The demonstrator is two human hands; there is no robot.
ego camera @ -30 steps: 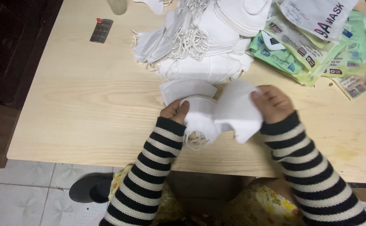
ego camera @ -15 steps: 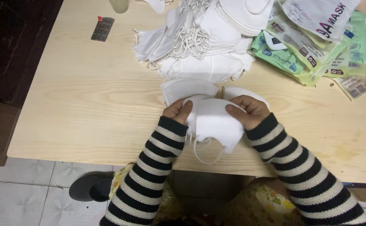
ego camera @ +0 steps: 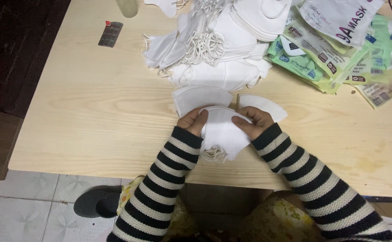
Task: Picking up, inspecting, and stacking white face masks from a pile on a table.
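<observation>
Just below the middle of the frame, both hands hold one folded white face mask [ego camera: 221, 134] over the near edge of the pale wooden table [ego camera: 84, 121]. The left hand [ego camera: 192, 121] pinches the mask's left edge between thumb and curled fingers; the right hand [ego camera: 252, 122] grips its right edge the same way, fingers bent over the top. The mask's ear loops hang in a small bunch at its lower edge. Both arms wear black-and-cream striped sleeves.

Just above the hands lie two more folded masks, one [ego camera: 201, 97] to the left and one [ego camera: 263, 105] to the right, partly hidden by the right hand. Higher up sits a heap of white masks [ego camera: 214, 49] with tangled loops. A spread of green and white packets [ego camera: 335, 49] fills the upper right. A dark blister strip [ego camera: 110, 34] lies at upper left. A grey slipper [ego camera: 96, 203] rests on the tiled floor at lower left.
</observation>
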